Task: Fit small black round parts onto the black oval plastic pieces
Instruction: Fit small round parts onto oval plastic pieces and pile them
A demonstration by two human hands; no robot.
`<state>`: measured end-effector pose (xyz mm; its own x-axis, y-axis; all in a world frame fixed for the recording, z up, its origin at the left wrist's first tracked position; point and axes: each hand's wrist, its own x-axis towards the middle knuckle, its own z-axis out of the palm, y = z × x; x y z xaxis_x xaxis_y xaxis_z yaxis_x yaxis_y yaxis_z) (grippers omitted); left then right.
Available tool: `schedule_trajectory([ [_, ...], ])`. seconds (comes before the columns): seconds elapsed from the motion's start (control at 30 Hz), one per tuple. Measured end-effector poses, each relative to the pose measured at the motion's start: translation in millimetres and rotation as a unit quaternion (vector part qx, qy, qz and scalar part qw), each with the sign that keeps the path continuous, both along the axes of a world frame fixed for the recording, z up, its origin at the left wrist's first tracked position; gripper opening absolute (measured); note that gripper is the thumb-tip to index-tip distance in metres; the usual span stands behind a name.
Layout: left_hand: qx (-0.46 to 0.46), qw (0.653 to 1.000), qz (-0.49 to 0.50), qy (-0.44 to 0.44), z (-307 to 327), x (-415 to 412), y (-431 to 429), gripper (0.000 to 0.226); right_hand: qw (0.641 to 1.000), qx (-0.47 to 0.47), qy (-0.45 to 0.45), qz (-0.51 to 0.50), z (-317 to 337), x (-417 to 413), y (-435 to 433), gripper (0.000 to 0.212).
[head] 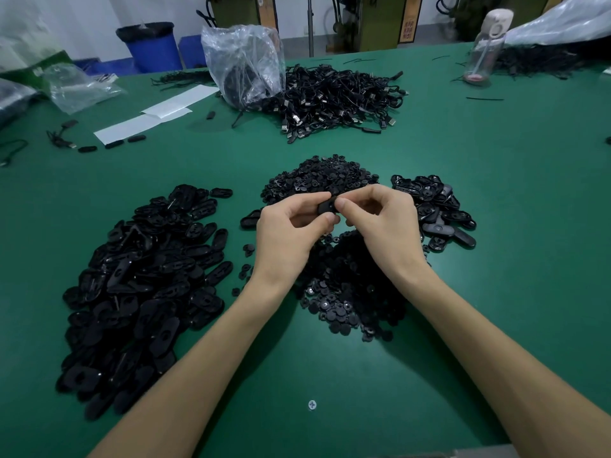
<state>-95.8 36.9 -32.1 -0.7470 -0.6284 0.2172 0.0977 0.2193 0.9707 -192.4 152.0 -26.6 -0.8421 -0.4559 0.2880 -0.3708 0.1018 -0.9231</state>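
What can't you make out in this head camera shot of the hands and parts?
Head view: the oval piece, mostly covered by fingers of the left hand and right hand; whether anything is fitted is hidden.
Head view: the plastic bag contents, blurred by crinkled film.
Head view: the orange sign print, too small.

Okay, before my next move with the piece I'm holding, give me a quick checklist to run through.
1. Grip: left hand and right hand both pinch the oval piece above the table: ok.
2. Seating of the round part on it: cannot tell, fingers cover it.
3. Round stock: heap of round parts lies under the hands: ok.
4. Oval stock: heap of oval pieces lies to the left: ok.
5. Drop spot: smaller heap on the right, nothing blocking it: ok.
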Motion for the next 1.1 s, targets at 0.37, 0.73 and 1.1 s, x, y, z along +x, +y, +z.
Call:
schedule_trajectory([
  [0.37,0.077,0.997,-0.020,0.020,4,2,0,0.032,0.997,-0.037,-0.071,0.017,-3,-5,0,0.006],
  [0.73,0.003,1.000,0.005,0.002,-2,0,2,0.030,0.997,0.035,0.062,-0.007,-3,5,-3,0.006],
  [1.1,0.090,0.995,0.040,0.030,0,2,-4,0.017,0.981,0.053,0.179,0.058,-4,14,-5,0.020],
])
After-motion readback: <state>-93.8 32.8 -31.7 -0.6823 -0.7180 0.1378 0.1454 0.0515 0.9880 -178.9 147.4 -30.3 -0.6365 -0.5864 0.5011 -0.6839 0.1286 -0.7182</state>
